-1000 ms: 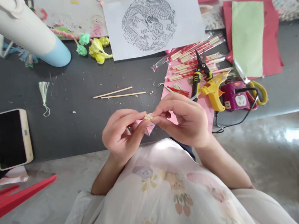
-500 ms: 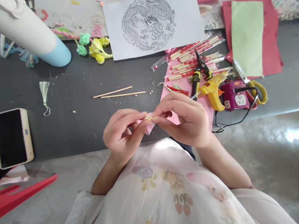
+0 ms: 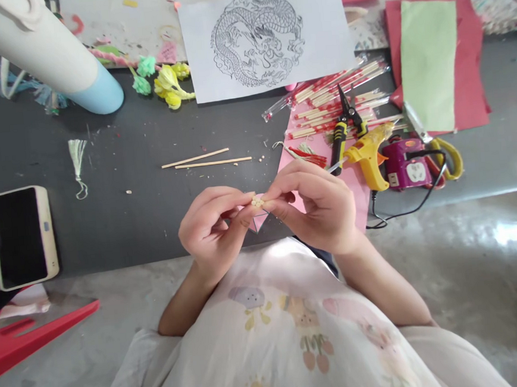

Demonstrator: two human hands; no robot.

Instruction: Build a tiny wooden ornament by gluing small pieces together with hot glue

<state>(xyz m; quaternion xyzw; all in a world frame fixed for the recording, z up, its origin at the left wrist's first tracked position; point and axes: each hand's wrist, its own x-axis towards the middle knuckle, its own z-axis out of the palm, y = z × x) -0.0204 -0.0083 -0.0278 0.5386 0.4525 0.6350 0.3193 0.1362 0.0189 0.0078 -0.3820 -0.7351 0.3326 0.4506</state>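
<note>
My left hand (image 3: 219, 229) and my right hand (image 3: 311, 207) meet above the table's near edge. Between their pinched fingertips is a small cluster of pale, round-ended pieces (image 3: 257, 201), which look like short stick bits; the fingers partly cover it. Just beneath lies a small pink folded paper piece (image 3: 259, 220) with dark lines, mostly hidden. Two thin wooden sticks (image 3: 211, 163) rest on the table beyond my hands, with tiny pale crumbs near their right ends.
To the right are a yellow glue gun (image 3: 372, 155), black-and-yellow cutters (image 3: 340, 142), wrapped stick packs (image 3: 335, 92) and a purple power socket (image 3: 406, 167). A dragon print (image 3: 326, 33) lies behind. On the left are a phone (image 3: 20, 236), a tassel (image 3: 77, 163) and a bottle (image 3: 64, 59).
My right hand and wrist have shifted very slightly left. Both hands keep their pinch on the pale cluster, and the table items stay put.
</note>
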